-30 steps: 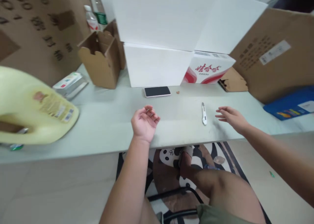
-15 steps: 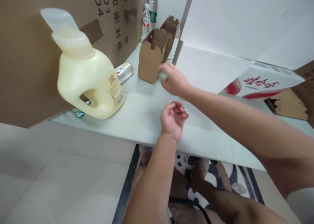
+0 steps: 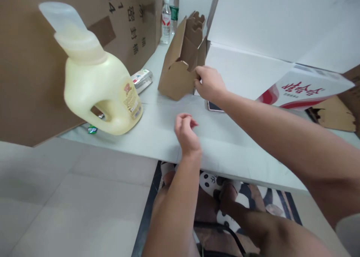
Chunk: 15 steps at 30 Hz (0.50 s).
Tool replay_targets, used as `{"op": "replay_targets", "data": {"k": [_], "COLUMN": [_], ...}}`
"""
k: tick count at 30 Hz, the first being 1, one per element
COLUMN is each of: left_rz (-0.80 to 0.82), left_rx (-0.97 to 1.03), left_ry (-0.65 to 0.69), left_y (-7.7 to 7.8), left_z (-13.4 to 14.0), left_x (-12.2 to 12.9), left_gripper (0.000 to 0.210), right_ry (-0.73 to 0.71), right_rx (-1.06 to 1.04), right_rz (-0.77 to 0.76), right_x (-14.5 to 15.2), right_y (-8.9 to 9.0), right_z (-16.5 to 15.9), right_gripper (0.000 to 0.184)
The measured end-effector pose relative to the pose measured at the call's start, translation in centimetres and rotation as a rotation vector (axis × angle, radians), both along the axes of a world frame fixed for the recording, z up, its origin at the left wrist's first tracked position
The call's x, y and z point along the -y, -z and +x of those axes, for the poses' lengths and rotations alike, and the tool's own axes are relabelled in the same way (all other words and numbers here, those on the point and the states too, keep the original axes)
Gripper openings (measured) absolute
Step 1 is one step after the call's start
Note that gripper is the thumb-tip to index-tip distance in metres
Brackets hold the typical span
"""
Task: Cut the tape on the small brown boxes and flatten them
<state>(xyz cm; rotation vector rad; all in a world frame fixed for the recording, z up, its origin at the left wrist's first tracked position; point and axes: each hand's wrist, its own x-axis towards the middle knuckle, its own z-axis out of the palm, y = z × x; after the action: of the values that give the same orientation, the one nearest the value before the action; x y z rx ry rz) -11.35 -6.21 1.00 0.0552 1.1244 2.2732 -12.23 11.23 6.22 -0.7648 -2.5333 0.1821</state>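
A small brown cardboard box [image 3: 178, 78] with notched edges stands tilted on the pale tabletop, its top side unfolded. My right hand [image 3: 210, 83] has its thumb and fingers closed on the box's right edge. Just in front of the box, my left hand [image 3: 187, 133] hovers over the table with loosely curved fingers and holds nothing. Below my right wrist, part of a phone [image 3: 214, 107] shows on the table; the forearm covers the rest.
A large yellow jug [image 3: 104, 88] stands at left before a big carton [image 3: 56, 99]. Behind it lies a clear-wrapped packet [image 3: 143, 78]. Two bottles, one a small water bottle [image 3: 165, 20], stand at the back. A white box [image 3: 298, 90] with red print fills the right.
My right hand has moved right and closed on the cardboard box's edge. The box has tilted and its walls have shifted. My left hand has turned and moved slightly left.
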Motion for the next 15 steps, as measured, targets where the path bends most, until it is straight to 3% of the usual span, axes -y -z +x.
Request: {"op": "replay_targets", "data": {"k": [2,3,6,8,11,13,15], "left_rz": [-0.122,-0.147,-0.121,-0.032,0.177,0.262,0.269], "left_rx": [-0.177,-0.244,-0.391,-0.459,-0.564,-0.612,-0.618], "left_ry": [-0.310,-0.402,-0.440,-0.291,0.111,0.337,0.447], "left_y": [0.0,-0.1,0.0,0.1,0.0,-0.3,-0.6], "left_z": [-0.4,-0.6,-1.2,-1.0,0.5,2.1,3.7], "left_x": [0.3,0.4,0.7,0.6,0.1,-0.2,-0.6], "left_gripper": [0.008,0.010,0.018,0.021,0.033,0.036,0.031], "right_ry": [0.030,0.040,0.034,0.086,0.213,0.330,0.417], "right_rx": [-0.005,-0.030,-0.175,-0.326,-0.518,-0.644,-0.800], "right_rz": [0.035,0.063,0.213,0.270,0.259,0.140,0.016], "right_x": [2.7,3.9,7.3,9.2,11.5,12.6,13.2], "right_y": [-0.7,-1.0,-1.4,-0.9,1.0,2.7,4.4], "right_z": [4.1,6.6,14.9,20.2,26.1,28.1,28.9], "right_gripper": [0.008,0.008,0.010,0.016,0.020,0.019,0.018]}}
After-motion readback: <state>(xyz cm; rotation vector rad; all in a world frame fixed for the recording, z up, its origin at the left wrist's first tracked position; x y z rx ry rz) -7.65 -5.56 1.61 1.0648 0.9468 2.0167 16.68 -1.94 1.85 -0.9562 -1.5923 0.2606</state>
